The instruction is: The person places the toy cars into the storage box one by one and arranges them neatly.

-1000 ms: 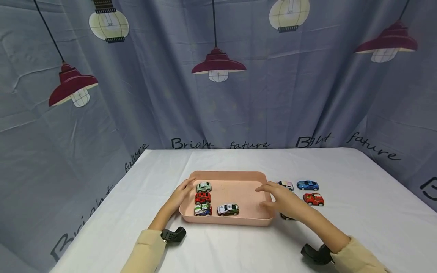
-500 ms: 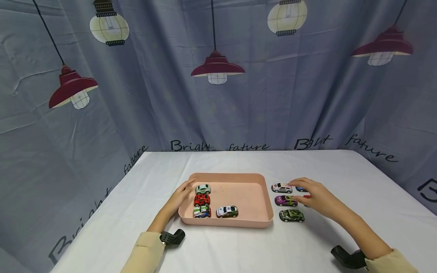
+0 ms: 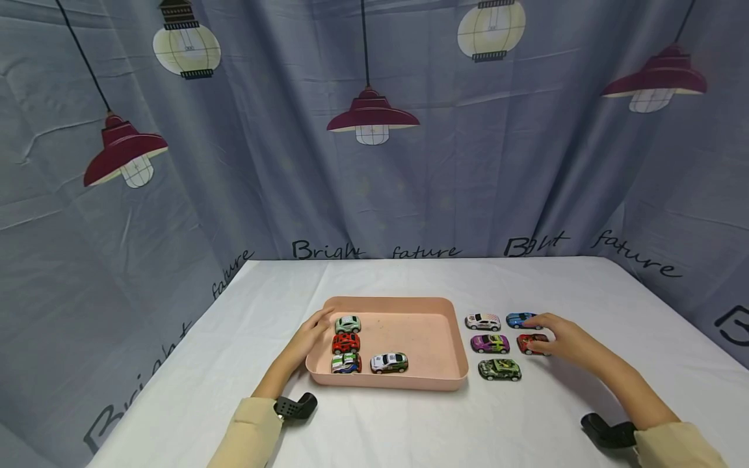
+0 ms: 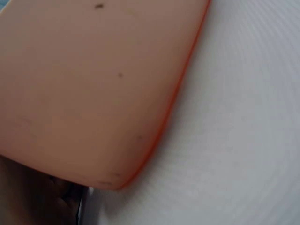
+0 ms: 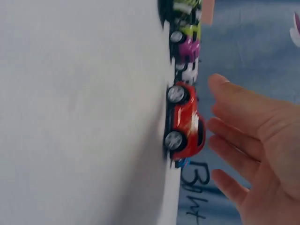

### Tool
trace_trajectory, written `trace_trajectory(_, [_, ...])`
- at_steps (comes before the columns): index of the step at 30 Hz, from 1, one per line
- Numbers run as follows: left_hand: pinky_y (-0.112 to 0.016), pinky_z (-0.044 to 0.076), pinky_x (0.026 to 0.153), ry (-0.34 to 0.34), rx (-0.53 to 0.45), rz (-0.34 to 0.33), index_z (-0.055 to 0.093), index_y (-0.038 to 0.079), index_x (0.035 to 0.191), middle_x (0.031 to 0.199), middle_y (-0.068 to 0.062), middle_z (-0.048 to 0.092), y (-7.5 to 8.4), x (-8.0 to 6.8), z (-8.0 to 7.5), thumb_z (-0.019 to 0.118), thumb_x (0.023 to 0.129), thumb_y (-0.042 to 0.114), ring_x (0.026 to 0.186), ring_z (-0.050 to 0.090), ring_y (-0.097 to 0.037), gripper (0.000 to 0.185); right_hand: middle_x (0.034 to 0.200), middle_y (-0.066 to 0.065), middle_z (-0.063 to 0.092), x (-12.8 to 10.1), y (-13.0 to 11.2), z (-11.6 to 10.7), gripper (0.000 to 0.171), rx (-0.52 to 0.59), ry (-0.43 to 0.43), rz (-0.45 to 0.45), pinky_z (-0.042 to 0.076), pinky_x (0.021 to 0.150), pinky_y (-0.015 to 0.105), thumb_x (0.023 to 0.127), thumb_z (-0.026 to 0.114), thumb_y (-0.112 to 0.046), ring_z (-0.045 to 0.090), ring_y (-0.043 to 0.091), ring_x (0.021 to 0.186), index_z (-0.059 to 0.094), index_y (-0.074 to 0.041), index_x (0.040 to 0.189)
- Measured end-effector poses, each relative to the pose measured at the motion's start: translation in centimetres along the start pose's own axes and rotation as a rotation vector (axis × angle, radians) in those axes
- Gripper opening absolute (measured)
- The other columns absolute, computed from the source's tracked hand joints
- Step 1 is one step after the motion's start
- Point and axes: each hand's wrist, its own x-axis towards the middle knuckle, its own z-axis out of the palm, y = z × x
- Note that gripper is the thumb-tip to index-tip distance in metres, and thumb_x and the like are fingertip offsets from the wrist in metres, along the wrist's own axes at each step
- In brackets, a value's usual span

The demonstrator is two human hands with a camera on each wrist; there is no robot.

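My right hand (image 3: 564,339) is over the red toy car (image 3: 531,344), its fingers apart and slightly bent. In the right wrist view the fingers lie close above that car's roof; I cannot tell whether they touch it. Just behind is a blue toy car (image 3: 521,320), partly covered by a finger. To their left stand a white toy car (image 3: 482,322), a purple-and-green one (image 3: 489,344) and a camouflage green one (image 3: 499,370). My left hand (image 3: 308,338) rests along the left rim of the pink tray (image 3: 427,338), fingers stretched out.
Inside the tray, a mint green car (image 3: 348,324), a red black-spotted car (image 3: 346,343) and a white, green and blue car (image 3: 346,363) line the left side. A white-and-black car (image 3: 389,363) stands near the front wall. A lamp-printed curtain (image 3: 263,162) hangs behind the white table (image 3: 409,422).
My right hand has moved from above the tray's right side rightwards, past the white and purple cars, to the red car. My left hand stays at the tray's rim.
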Motion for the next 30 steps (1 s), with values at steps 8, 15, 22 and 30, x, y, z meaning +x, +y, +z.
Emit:
trace_trajectory(8, [-0.058,0.014,0.110,-0.001,0.011,-0.005,0.040,0.011,0.137,0.147,-0.018,0.027,0.0,0.2,0.0,0.041,0.097,0.024,0.137,0.019,-0.040,0.042,0.114,0.031,0.054,-0.3,1.4,0.0,0.046,0.024,-0.092,0.062,0.041,0.085,0.061,0.078,0.069,-0.023,0.046,0.050,0.108,0.058,0.004,0.114])
trace_trajectory(15, [-0.059,0.017,0.109,-0.007,0.024,0.014,0.039,0.004,0.136,0.146,-0.021,0.028,1.3,-0.6,-0.1,0.039,0.098,0.022,0.136,0.021,-0.041,0.042,0.111,0.029,0.056,-0.3,2.1,0.4,0.044,0.023,-0.090,0.043,0.044,0.083,0.057,0.078,0.069,-0.018,0.052,0.045,0.102,0.058,0.006,0.113])
trace_trajectory(22, [-0.057,0.017,0.110,-0.012,0.010,-0.003,0.037,0.004,0.137,0.147,-0.022,0.026,0.7,-0.4,-0.1,0.040,0.098,0.023,0.136,0.019,-0.042,0.044,0.108,0.026,0.058,-0.3,1.9,0.5,0.045,0.025,-0.071,0.030,0.044,0.083,0.056,0.078,0.068,-0.020,0.053,0.043,0.102,0.057,0.007,0.113])
trace_trajectory(30, [-0.058,0.014,0.110,0.004,0.018,-0.003,0.041,0.011,0.136,0.147,-0.018,0.028,-0.1,0.2,0.0,0.040,0.097,0.024,0.137,0.020,-0.040,0.041,0.107,0.024,0.058,0.0,0.7,-0.2,0.048,0.033,-0.043,0.045,0.046,0.065,0.032,0.080,0.067,-0.026,0.054,0.024,0.087,0.056,0.004,0.116])
